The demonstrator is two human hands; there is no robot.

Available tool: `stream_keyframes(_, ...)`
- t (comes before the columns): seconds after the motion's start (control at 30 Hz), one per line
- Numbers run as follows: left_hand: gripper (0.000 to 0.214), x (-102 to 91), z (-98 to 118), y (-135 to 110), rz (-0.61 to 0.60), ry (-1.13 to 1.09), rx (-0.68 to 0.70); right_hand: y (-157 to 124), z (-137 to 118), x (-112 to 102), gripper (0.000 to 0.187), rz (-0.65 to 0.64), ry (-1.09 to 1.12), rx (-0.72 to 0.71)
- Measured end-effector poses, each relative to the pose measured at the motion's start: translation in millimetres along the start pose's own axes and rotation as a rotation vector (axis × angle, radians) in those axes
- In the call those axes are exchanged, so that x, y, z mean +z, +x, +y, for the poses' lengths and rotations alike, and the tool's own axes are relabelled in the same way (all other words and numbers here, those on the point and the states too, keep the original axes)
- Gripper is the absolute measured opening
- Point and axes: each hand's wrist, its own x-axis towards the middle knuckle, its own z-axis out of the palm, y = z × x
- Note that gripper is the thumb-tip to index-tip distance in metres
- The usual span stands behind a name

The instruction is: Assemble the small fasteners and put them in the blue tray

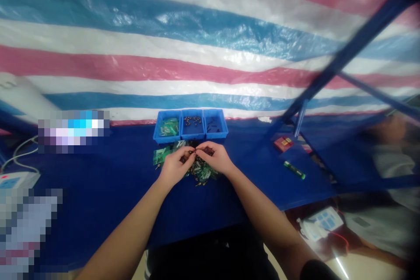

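My left hand (173, 167) and my right hand (219, 157) meet above a heap of small green packets and brass-coloured parts (201, 174) on the blue table. Thumbs and fingertips of both are pinched together at one spot. A tiny dark piece seems to be between them, too small to name. Just left of the heap lies a flat green packet (160, 155). Behind my hands stand three joined blue bins (193, 136). Green packets (169, 127) fill the left one, small brass-coloured parts (193, 120) lie in the middle one, and thin dark pieces (214, 126) in the right one.
To the right on the table are a red box (283, 143) and a green tube (294, 169). A blue metal post (315, 85) slants up at the right. Striped plastic sheeting (197, 65) hangs behind. A white power strip (323, 222) sits low at the right.
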Motion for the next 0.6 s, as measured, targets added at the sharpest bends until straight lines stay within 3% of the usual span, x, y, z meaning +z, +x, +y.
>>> stream_keyframes(0.6, 0.024, -4.1, 3.7, 0.7, -0.066, 0.066, -0.037, -0.2, -0.9, 0.0, 0.029, -0.026, -0.015, 0.004)
